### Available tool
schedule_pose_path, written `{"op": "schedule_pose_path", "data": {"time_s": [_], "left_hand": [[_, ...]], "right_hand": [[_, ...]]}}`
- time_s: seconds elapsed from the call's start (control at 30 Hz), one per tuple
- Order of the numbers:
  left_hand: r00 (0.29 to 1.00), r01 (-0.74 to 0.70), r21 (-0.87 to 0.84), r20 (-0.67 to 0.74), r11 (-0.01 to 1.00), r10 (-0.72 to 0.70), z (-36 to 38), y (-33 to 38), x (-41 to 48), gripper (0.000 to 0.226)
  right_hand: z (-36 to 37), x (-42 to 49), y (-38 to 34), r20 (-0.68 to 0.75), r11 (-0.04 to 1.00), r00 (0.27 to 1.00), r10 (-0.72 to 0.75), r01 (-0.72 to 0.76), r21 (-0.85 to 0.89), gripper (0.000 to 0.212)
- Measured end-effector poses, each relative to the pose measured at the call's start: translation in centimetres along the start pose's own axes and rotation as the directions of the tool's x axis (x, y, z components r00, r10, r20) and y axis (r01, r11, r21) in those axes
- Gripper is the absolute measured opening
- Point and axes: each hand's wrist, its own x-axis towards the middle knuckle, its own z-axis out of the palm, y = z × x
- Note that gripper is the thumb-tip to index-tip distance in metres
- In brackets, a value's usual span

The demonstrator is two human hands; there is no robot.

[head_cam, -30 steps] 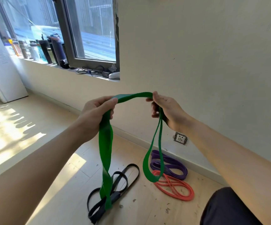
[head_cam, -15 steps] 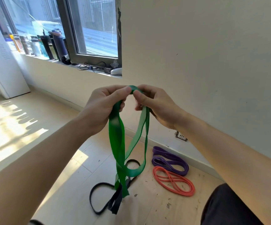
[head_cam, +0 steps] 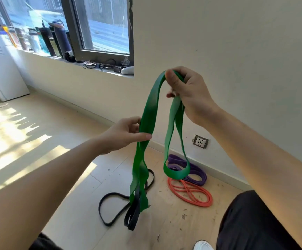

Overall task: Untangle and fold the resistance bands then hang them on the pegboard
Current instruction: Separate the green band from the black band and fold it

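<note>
The right hand [head_cam: 188, 94] pinches the top fold of the green band [head_cam: 149, 112], while the left hand [head_cam: 126, 134] below it closes its grip on the flat, smooth strand. Its dangling end looks snagged in the black band [head_cam: 110, 197] on the floor; lifting could drag both up, tightening the tangle.

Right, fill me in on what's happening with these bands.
A person is sorting out a green band with both bare hands. The right hand holds its top bunched up high, near the wall; the left hand pinches one strand lower down. The band hangs in two loops, the longer one reaching a black band on the floor. A purple band and an orange band lie coiled by the wall. No pegboard is in view.
</note>
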Motion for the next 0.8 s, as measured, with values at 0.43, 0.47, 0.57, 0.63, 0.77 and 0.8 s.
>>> {"op": "schedule_pose_path", "data": {"time_s": [0.43,0.47,0.57,0.63,0.77,0.8], "left_hand": [[0.997,-0.022,-0.273,-0.075,0.962,0.002,-3.7,-0.3,-0.3,0.071],[0.997,-0.026,-0.291,-0.074,0.956,0.004,-3.6,-0.2,-0.3,0.062],[0.997,-0.016,-0.347,-0.077,0.938,-0.012,-3.1,0.3,-0.2,0.044],[0.997,0.005,-0.398,-0.074,0.917,-0.037,-2.9,0.5,-0.1,0.043],[0.999,0.044,-0.409,-0.004,0.911,-0.05,-1.9,0.9,-0.2,0.03],[0.999,0.053,-0.402,0.019,0.914,-0.049,-1.7,0.9,-0.2,0.024]], "right_hand": [[-4.3,-1.2,7.7,0.173,0.894,0.878,0.447,-0.428,-0.134,0.054],[-4.4,-1.2,7.8,0.196,0.884,0.862,0.468,-0.451,-0.124,0.053],[-4.2,-1.3,8.0,0.257,0.869,0.831,0.493,-0.483,-0.107,0.048],[-4.0,-1.4,8.0,0.312,0.865,0.808,0.499,-0.484,-0.131,0.044],[-2.9,-1.6,7.1,0.446,0.884,0.766,0.463,-0.438,-0.165,0.035],[-2.3,-1.6,6.7,0.46,0.895,0.771,0.44,-0.42,-0.152,0.039]]}}
